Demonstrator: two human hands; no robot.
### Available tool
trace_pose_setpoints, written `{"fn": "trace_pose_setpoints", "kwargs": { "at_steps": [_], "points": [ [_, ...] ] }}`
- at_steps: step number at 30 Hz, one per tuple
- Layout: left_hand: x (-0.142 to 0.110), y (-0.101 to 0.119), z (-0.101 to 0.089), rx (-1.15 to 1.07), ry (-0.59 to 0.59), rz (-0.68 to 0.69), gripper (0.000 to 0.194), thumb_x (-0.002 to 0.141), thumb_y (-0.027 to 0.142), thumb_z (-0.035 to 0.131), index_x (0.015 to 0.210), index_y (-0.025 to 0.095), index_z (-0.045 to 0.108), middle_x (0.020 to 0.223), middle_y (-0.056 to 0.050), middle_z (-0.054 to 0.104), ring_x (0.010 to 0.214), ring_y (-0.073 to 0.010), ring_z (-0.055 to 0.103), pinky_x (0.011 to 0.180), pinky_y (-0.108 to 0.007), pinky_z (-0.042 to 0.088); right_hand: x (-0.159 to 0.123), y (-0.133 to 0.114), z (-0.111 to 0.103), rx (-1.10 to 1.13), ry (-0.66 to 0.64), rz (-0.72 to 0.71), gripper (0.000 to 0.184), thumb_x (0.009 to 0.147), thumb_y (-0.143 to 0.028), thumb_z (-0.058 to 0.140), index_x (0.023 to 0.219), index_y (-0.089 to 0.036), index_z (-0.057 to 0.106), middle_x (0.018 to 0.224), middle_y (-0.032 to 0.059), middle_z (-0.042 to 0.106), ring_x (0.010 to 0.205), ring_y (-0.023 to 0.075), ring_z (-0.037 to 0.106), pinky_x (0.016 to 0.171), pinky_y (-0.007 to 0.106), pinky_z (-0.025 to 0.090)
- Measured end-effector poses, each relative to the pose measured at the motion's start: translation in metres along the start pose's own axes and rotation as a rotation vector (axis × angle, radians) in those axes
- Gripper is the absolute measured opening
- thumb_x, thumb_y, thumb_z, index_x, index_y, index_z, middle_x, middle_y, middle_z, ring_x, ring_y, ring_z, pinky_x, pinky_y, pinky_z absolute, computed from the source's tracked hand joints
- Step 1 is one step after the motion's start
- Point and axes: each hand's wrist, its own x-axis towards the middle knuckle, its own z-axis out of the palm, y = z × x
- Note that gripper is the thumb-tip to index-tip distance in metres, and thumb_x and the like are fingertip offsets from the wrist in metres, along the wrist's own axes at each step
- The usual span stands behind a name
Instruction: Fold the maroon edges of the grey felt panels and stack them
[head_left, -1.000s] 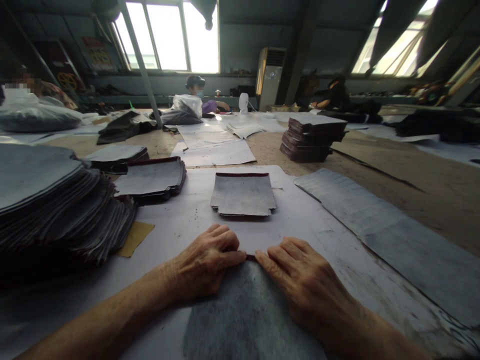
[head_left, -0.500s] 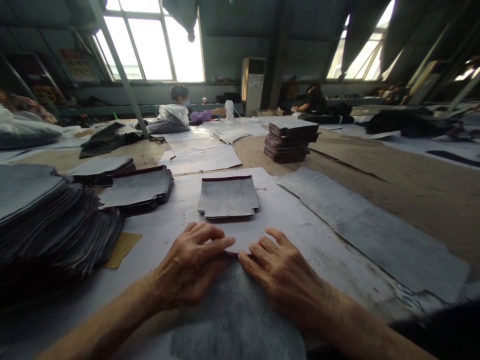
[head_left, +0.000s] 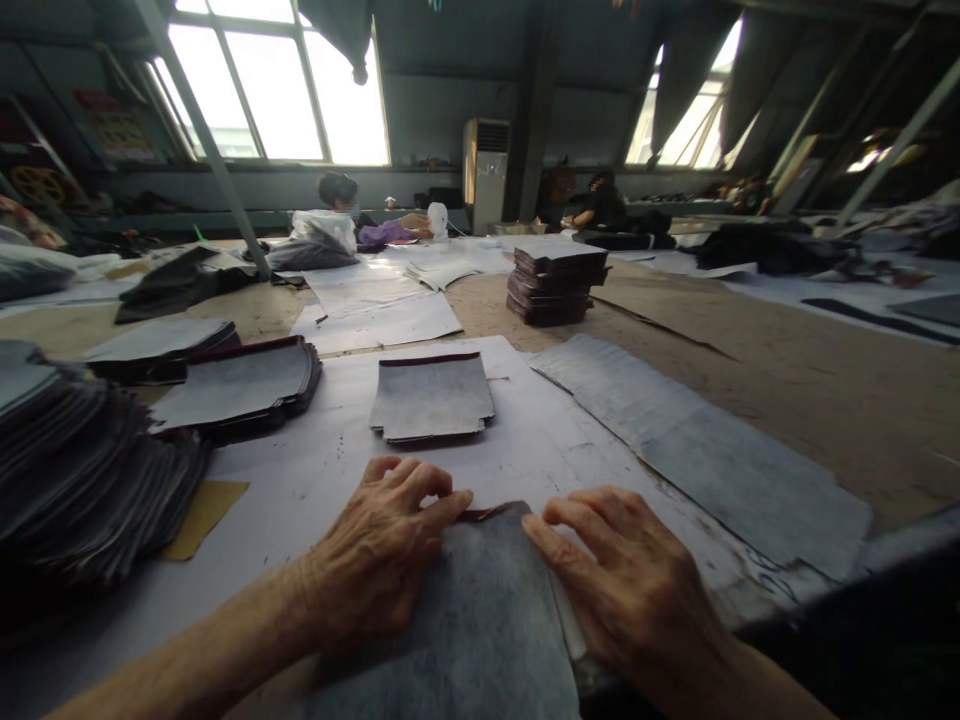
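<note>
A grey-backed sheet piece [head_left: 495,600] with a dark red folded edge lies in front of me at the table's near side. My left hand [head_left: 394,540] has its fingers bent and pressed on the left part of that folded edge. At the top right corner of the same piece, my right hand [head_left: 622,570] pinches the edge between thumb and fingers, with the fingertips partly hidden. Between the two hands, a short stretch of the red edge stands slightly raised. Beyond them lies a small stack of finished-looking pieces [head_left: 431,398] with a red top edge.
To the left stand a tall stack of grey pieces [head_left: 82,480], a lower stack [head_left: 240,385] and a yellow scrap [head_left: 202,520]. A long grey sheet [head_left: 697,440] lies at the right. Farther back is a dark red pile [head_left: 556,288]. Two people sit across the table.
My right hand has slid right along the edge to the corner, away from my left hand. More of the folded edge shows between them. The view has turned slightly right.
</note>
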Motion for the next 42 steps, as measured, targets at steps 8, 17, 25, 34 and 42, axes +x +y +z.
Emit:
{"fn": "trace_pose_setpoints", "kwargs": {
  "at_steps": [8, 17, 25, 34, 42],
  "points": [
    [0.030, 0.011, -0.005, -0.113, -0.004, -0.123, 0.031, 0.074, 0.012, 0.050, 0.101, 0.021, 0.062, 0.095, -0.005, 0.060, 0.086, -0.0207, 0.055, 0.078, -0.041, 0.040, -0.011, -0.005, 0.005, 0.038, -0.117, 0.100, 0.031, 0.078, -0.005, 0.039, 0.094, -0.011, 0.065, 0.082, 0.0100, 0.059, 0.076, 0.0204, 0.049, 0.072, 0.038, 0.040],
    [0.033, 0.026, 0.030, -0.275, 0.044, -0.129, 0.030, 0.082, 0.007, 0.042, 0.096, 0.019, 0.065, 0.083, -0.005, 0.056, 0.077, -0.0165, 0.050, 0.072, -0.034, 0.045, -0.013, -0.005, 0.007, 0.069, -0.123, 0.129, 0.032, 0.076, -0.003, 0.038, 0.093, -0.011, 0.065, 0.082, 0.0103, 0.058, 0.076, 0.0211, 0.046, 0.070, 0.036, 0.037],
    [0.026, 0.024, 0.035, -0.239, 0.036, 0.030, 0.040, 0.077, -0.001, 0.036, 0.109, 0.012, 0.056, 0.088, -0.009, 0.052, 0.080, -0.0187, 0.044, 0.075, -0.037, 0.045, -0.010, -0.006, 0.005, 0.073, -0.121, 0.130, 0.031, 0.077, -0.003, 0.038, 0.091, -0.011, 0.064, 0.080, 0.0092, 0.058, 0.076, 0.0201, 0.047, 0.070, 0.035, 0.038],
    [0.026, 0.028, 0.035, -0.149, -0.004, 0.045, 0.042, 0.076, 0.001, 0.035, 0.113, 0.012, 0.051, 0.090, -0.010, 0.048, 0.081, -0.0206, 0.042, 0.073, -0.041, 0.045, -0.016, -0.004, 0.009, 0.113, -0.073, 0.155, 0.027, 0.079, -0.004, 0.042, 0.095, -0.010, 0.063, 0.079, 0.0082, 0.059, 0.075, 0.0191, 0.048, 0.069, 0.035, 0.039],
    [0.027, 0.030, 0.035, -0.125, -0.026, 0.029, 0.037, 0.071, 0.000, 0.038, 0.102, 0.011, 0.054, 0.090, -0.010, 0.047, 0.080, -0.0211, 0.041, 0.072, -0.042, 0.044, -0.017, -0.004, 0.007, 0.080, -0.126, 0.143, 0.037, 0.080, -0.004, 0.037, 0.111, -0.009, 0.057, 0.085, 0.0096, 0.058, 0.077, 0.0201, 0.047, 0.067, 0.035, 0.042]
  ]
}}
